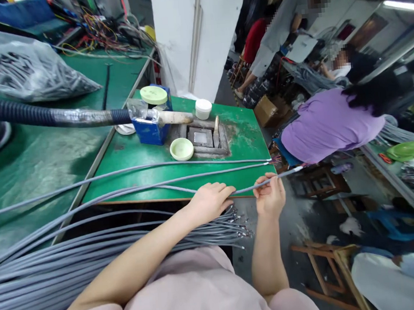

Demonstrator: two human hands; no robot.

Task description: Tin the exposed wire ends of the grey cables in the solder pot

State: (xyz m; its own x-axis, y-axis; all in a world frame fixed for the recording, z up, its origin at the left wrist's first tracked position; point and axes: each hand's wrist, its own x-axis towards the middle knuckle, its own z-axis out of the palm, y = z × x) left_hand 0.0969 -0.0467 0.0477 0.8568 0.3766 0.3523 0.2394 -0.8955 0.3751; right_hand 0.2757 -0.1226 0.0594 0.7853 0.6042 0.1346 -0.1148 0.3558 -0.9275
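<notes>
A grey cable runs across the front edge of the green table, its white-banded end pointing right, past the table edge. My left hand is closed over it, palm down, at the table's front edge. Farther toward the end, my right hand pinches the same cable between thumb and fingers. Two more grey cables lie on the table just beyond my hands, with thin coloured wires fanned out at one end. Below my left forearm rests a thick bundle of grey cables, with stripped ends near my lap.
Behind the cables sit a square metal pot set in the table, a pale green dish, a white tub and a blue box. A ribbed hose reaches over from the left. A person in purple sits at right.
</notes>
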